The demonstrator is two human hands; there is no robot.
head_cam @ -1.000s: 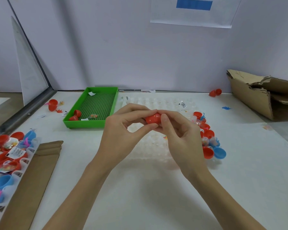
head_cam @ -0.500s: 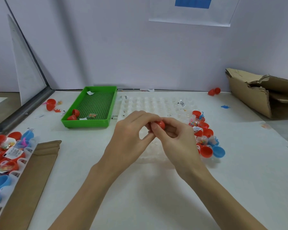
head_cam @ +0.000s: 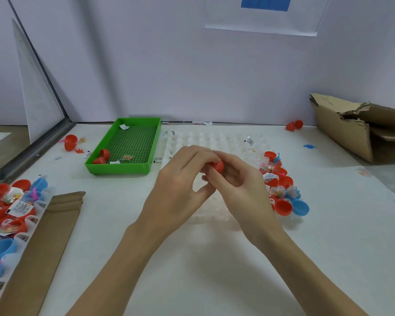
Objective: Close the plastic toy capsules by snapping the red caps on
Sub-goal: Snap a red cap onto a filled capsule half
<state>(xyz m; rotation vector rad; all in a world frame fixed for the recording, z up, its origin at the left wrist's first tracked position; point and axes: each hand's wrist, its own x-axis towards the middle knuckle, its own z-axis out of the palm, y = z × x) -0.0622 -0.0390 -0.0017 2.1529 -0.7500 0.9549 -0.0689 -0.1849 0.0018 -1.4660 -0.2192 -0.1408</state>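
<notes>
Both hands meet above the clear dimpled capsule tray (head_cam: 214, 137) at the table's centre. My left hand (head_cam: 180, 185) and my right hand (head_cam: 240, 185) pinch one small capsule with a red cap (head_cam: 217, 165) between their fingertips; the clear half is hidden by the fingers. Right of the tray lies a pile of loose red caps (head_cam: 283, 207), a blue cap (head_cam: 301, 207) and clear halves holding small toys.
A green tray (head_cam: 132, 145) with two red caps stands at the back left. A tray of red and blue capsules (head_cam: 9, 208) and a cardboard strip (head_cam: 43, 245) lie at the left. A torn cardboard box (head_cam: 363, 131) sits at the back right.
Both hands have turned the capsule between the fingers and lowered slightly toward me; the red cap now shows at the right fingertips rather than between both hands.
</notes>
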